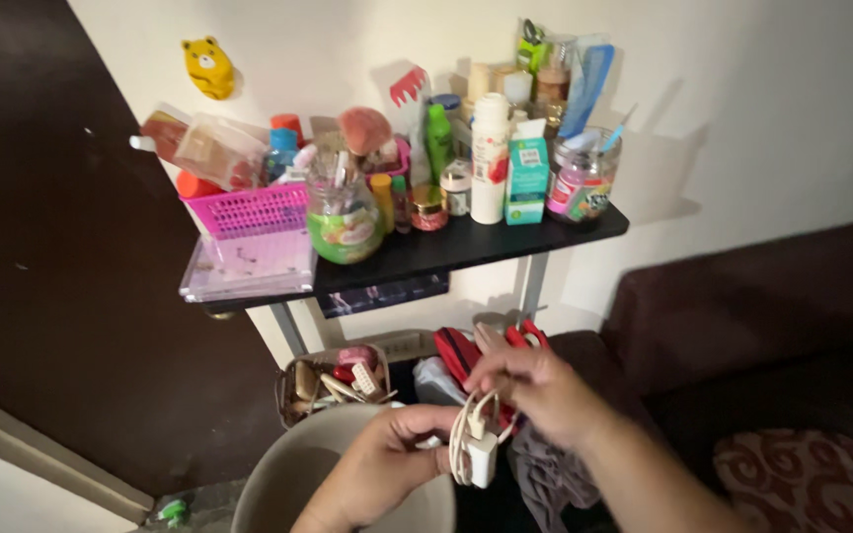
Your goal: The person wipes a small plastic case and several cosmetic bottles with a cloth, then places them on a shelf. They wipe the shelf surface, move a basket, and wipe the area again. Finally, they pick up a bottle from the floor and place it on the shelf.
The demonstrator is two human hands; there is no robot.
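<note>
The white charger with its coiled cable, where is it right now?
In the head view, bottom centre: the white charger hangs between the left hand and right hand, above the beige bucket.

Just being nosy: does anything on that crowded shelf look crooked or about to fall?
Yes. The clear tray under the pink basket juts past the black shelf's left edge, and a packet lies tilted on top of the basket. Below, both hands hold a white charger with its coiled cable.

White charger (482, 456) with looped cable (464, 429), held upright between both hands.
</note>
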